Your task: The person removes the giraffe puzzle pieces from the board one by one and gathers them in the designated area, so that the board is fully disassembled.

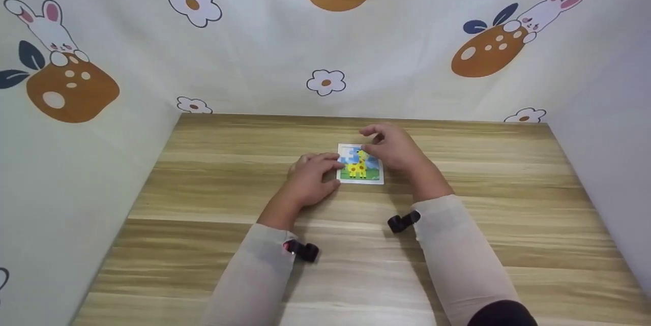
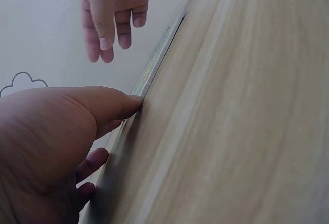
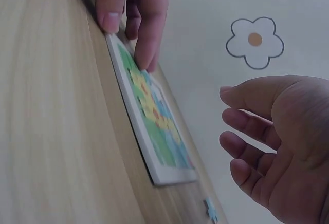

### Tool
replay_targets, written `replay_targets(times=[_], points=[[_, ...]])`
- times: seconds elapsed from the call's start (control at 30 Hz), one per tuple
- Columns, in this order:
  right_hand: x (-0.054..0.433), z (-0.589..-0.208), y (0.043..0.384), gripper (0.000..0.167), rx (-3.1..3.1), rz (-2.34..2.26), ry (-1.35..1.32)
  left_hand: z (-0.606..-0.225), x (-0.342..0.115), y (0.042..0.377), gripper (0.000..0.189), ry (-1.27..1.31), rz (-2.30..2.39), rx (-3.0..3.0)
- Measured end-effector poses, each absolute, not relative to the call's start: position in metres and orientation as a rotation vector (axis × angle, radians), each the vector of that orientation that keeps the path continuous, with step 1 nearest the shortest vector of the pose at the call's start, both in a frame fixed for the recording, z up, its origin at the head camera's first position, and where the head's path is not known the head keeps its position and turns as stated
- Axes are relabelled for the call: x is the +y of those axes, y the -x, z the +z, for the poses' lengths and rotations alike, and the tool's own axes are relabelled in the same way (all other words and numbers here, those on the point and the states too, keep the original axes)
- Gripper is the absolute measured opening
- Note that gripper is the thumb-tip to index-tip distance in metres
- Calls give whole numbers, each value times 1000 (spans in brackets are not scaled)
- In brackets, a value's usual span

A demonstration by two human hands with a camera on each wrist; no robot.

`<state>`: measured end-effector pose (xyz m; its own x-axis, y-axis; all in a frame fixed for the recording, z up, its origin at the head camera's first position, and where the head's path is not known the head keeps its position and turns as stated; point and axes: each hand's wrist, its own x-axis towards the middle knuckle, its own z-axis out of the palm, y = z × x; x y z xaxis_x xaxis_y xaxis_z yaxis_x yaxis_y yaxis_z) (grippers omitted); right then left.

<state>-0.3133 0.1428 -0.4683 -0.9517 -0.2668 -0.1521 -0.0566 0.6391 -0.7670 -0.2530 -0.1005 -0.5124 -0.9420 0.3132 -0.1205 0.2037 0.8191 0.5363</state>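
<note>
A small square giraffe jigsaw puzzle (image 1: 361,173) in a white-bordered tray lies flat on the table. Pale bare backing shows in its upper left part. My left hand (image 1: 311,176) rests against the tray's left side, thumb at the near corner and forefinger extended onto the edge. In the left wrist view the thumb (image 2: 115,106) presses the tray's side. Over the upper right corner hovers my right hand (image 1: 396,150), its fingers loosely bent. The right wrist view shows this hand (image 3: 288,142) with thumb and fingers apart, nothing between them.
A small blue loose puzzle piece (image 3: 211,211) lies beyond the tray in the right wrist view; the right hand hides that spot from the head view. The wood-grain table (image 1: 213,244) is bounded by a patterned cloth (image 1: 264,51) at the back and sides.
</note>
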Motion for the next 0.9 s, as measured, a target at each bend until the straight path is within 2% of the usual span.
replay_targets(times=[0.27, 0.6, 0.9], points=[[129, -473, 312, 42, 2614, -1195, 317, -512, -102, 252, 42, -424, 808, 2815], [128, -496, 317, 43, 2608, -1009, 392, -513, -102, 251, 41, -437, 810, 2821], [129, -499, 317, 43, 2610, -904, 451, -514, -101, 253, 42, -433, 790, 2828]])
